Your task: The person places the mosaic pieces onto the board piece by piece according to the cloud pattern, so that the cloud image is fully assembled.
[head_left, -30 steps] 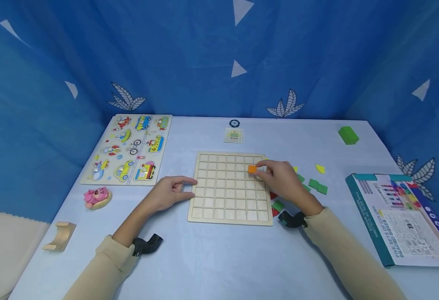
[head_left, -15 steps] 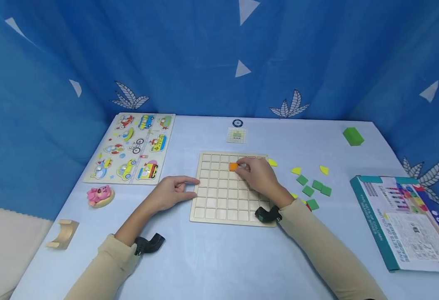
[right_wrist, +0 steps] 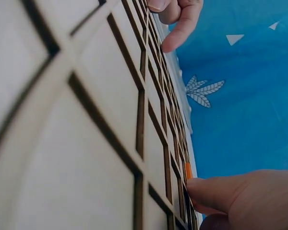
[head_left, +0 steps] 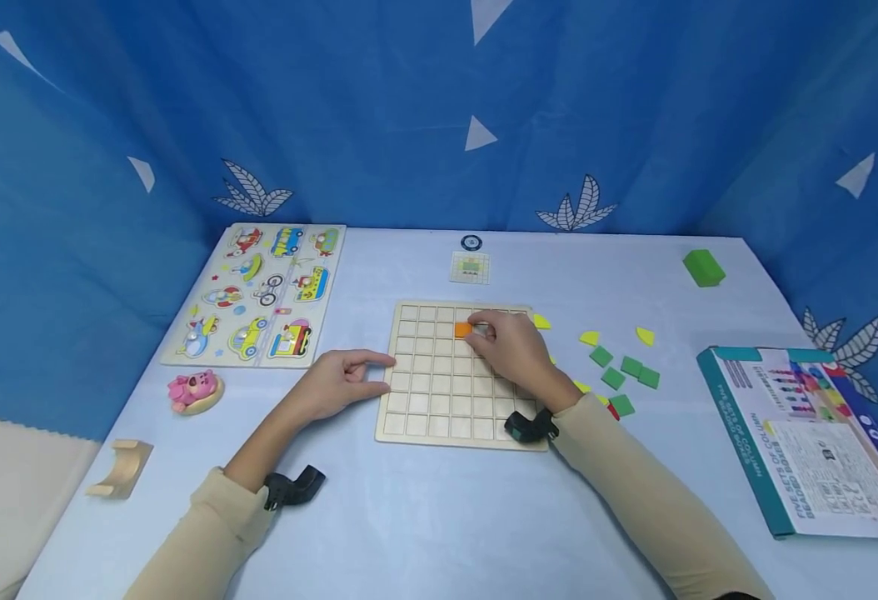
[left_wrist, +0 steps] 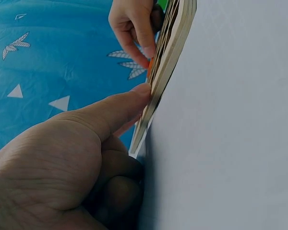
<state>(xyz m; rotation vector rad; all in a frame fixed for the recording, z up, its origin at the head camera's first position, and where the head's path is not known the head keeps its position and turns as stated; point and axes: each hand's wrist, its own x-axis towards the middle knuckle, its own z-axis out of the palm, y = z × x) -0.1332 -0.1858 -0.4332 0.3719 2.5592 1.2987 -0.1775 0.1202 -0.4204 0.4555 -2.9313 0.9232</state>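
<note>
Orange tile (head_left: 462,330) is sitting between thumb and index of the right hand (head_left: 511,346), fingers clamping its right end, over the grid board (head_left: 424,403): second row from far edge, fourth column from left. Can't tell whether it's seated. Left hand (head_left: 334,383) is touching the board's left edge, thumb and index spread apart. Far edge is running just past the tile; counter (head_left: 439,525) is separating it from the pattern card (head_left: 471,267). Cells are stretching left and nearward. Green tiles (head_left: 613,378) are lying off the right edge. Versus a second ago: tile's sitting farther left, left hand's staying put.
</note>
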